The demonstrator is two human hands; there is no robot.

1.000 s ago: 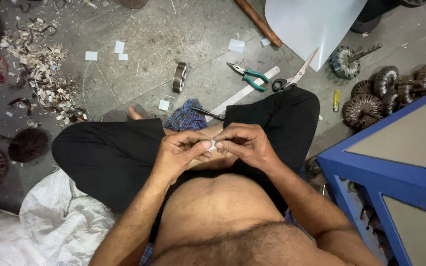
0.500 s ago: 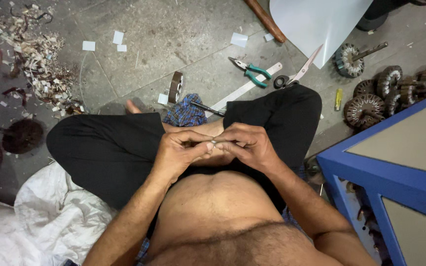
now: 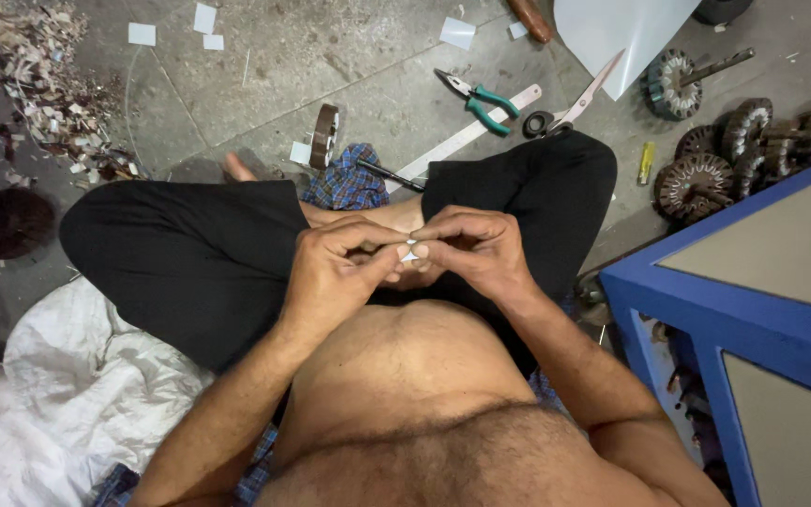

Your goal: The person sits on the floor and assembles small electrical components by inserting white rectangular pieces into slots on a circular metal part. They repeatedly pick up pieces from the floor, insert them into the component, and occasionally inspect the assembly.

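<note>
Head view: left hand (image 3: 335,272) and right hand (image 3: 481,249) meet over the lap, fingertips of both pinching a small white piece (image 3: 410,252) between them. Looks mid-job to me; pliers (image 3: 477,99) and scissors (image 3: 579,99) lie untouched beyond the fingers

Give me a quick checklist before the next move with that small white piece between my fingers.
1. White piece pinched by both hands: ok, it shows between the fingertips.
2. Left hand grip: ok, fingers closed on the piece.
3. Right hand grip: ok, fingers closed on the piece.
4. Piece's shape and condition: cannot tell, mostly hidden.
5. Pliers and scissors clear of the hands: ok, both lie on the floor beyond the knees.
6. Tape roll nearby: ok, on the floor by the foot.
</note>
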